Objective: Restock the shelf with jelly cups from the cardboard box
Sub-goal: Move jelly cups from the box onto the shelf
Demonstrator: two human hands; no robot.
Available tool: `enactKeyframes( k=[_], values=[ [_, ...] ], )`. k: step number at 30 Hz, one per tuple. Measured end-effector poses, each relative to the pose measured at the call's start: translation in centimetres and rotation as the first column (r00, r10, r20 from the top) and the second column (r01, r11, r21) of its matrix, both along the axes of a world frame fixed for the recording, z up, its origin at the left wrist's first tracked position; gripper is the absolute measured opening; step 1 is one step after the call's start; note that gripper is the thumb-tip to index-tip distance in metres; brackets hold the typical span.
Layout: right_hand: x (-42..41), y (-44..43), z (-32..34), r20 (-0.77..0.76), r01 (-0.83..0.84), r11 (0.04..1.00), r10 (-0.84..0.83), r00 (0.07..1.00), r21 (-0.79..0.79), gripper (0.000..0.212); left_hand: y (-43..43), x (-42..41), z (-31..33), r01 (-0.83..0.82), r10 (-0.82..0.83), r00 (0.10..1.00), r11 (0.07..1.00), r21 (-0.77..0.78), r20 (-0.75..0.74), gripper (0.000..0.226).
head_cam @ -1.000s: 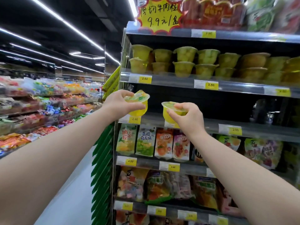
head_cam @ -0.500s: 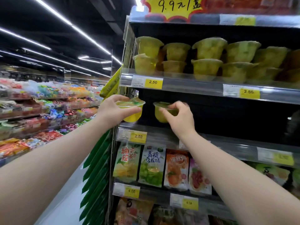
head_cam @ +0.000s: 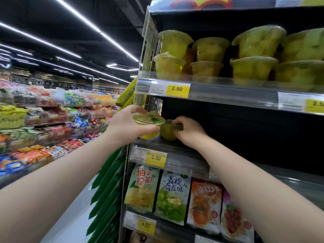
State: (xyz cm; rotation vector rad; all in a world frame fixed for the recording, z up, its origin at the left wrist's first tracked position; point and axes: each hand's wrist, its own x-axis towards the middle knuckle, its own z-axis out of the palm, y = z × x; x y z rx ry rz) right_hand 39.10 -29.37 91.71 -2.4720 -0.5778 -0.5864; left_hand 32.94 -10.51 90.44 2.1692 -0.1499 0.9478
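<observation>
Supermarket aisle: snack racks at 9 o'clock, shelf unit at 3 o'clock. Middle shelf is dark inside, with a 2.50 price tag on its front rail. Left hand: grip wrapped round first jelly cup, lid up, at the shelf's left front corner; can't tell if its base touches the shelf. Right hand: grip clamped on second jelly cup, at 3 o'clock of the first, just beside it, slightly deeper in. Upper shelf at 12 o'clock carries stacked cups, 2 high. Snack pouches hang at 6 o'clock.
</observation>
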Motion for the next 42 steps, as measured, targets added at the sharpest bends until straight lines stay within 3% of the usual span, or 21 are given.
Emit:
enactKeyframes(
  k=[6,7,9,11,12,14,19,22,24,25,27,29,31,33,35,39,42],
  values=[
    [0.0,0.0,-0.2,-0.098,-0.1,0.965,0.079,0.992,-0.242,0.056,0.0,0.0,-0.1,0.043,-0.043,0.999,0.994,-0.105,-0.007,0.064],
    [-0.2,-0.2,-0.2,-0.065,-0.061,0.978,0.049,0.997,-0.198,0.059,-0.1,-0.1,0.0,0.045,-0.046,0.999,0.992,-0.121,0.0,0.064],
    [-1.3,-0.6,-0.2,0.063,-0.004,0.998,0.0,0.998,0.062,0.056,-0.6,-0.4,0.2,0.07,-0.07,0.998,0.982,-0.173,0.008,0.062],
    [-2.9,-1.2,-0.5,0.1,-0.153,0.934,0.128,0.987,0.323,0.046,-1.5,-0.7,0.6,0.161,-0.164,0.986,0.956,-0.244,0.008,0.063],
    [-3.9,-1.5,-0.7,0.063,-0.243,0.897,0.237,0.97,0.369,0.04,-2.1,-0.7,0.9,0.214,-0.221,0.975,0.936,-0.278,0.008,0.064],
    [-5.1,-2.0,-1.2,-0.018,-0.31,0.869,0.343,0.939,0.386,0.032,-3.2,-0.7,1.2,0.286,-0.3,0.954,0.908,-0.308,-0.001,0.068],
    [-5.0,-2.8,-1.0,-0.053,-0.223,0.851,0.281,0.958,0.475,0.046,-4.4,-0.2,1.3,0.383,-0.426,0.904,0.848,-0.366,-0.042,0.074],
    [-4.4,-3.0,-0.9,-0.046,-0.124,0.876,0.163,0.986,0.467,0.05,-3.6,0.7,1.2,0.517,-0.609,0.792,0.7,-0.492,-0.035,0.092],
    [-3.8,-3.1,-1.0,-0.031,-0.072,0.849,0.103,0.994,0.524,0.054,-2.6,2.1,0.6,0.505,-0.637,0.77,0.618,-0.602,-0.008,0.085],
    [-3.6,-3.1,-0.9,-0.029,-0.058,0.823,0.09,0.996,0.565,0.05,-2.3,2.7,0.3,0.446,-0.555,0.832,0.684,-0.577,-0.016,0.073],
    [-3.0,-2.8,-0.6,-0.034,-0.044,0.784,0.083,0.996,0.619,0.035,-2.3,3.6,-0.6,0.257,-0.296,0.954,0.889,-0.38,-0.049,0.052],
    [-2.0,-2.0,-0.1,-0.037,-0.01,0.769,0.043,0.998,0.639,0.029,-2.9,3.7,-1.6,0.117,-0.126,0.99,0.986,-0.123,-0.067,0.047],
    [-0.8,-0.8,0.2,-0.051,0.023,0.775,0.012,0.999,0.632,0.026,-3.4,3.8,-2.0,0.019,-0.012,0.998,0.991,0.131,-0.054,0.047],
    [0.5,0.4,0.2,-0.075,0.051,0.807,-0.008,0.997,0.589,0.023,-3.4,4.1,-1.7,-0.018,0.028,0.999,0.964,0.265,-0.032,0.05],
    [1.4,1.2,0.2,-0.096,0.062,0.831,-0.01,0.995,0.553,0.035,-3.3,4.2,-0.9,-0.025,0.046,0.998,0.926,0.376,-0.045,0.054],
    [2.5,1.8,0.5,-0.128,0.036,0.843,0.039,0.991,0.537,0.04,-2.7,4.4,0.1,-0.001,0.05,0.993,0.904,0.428,-0.102,0.049],
    [2.5,1.8,0.3,-0.119,0.016,0.847,0.055,0.991,0.532,0.03,-2.1,4.6,0.4,0.006,0.046,0.992,0.917,0.4,-0.121,0.047]
  ],
)
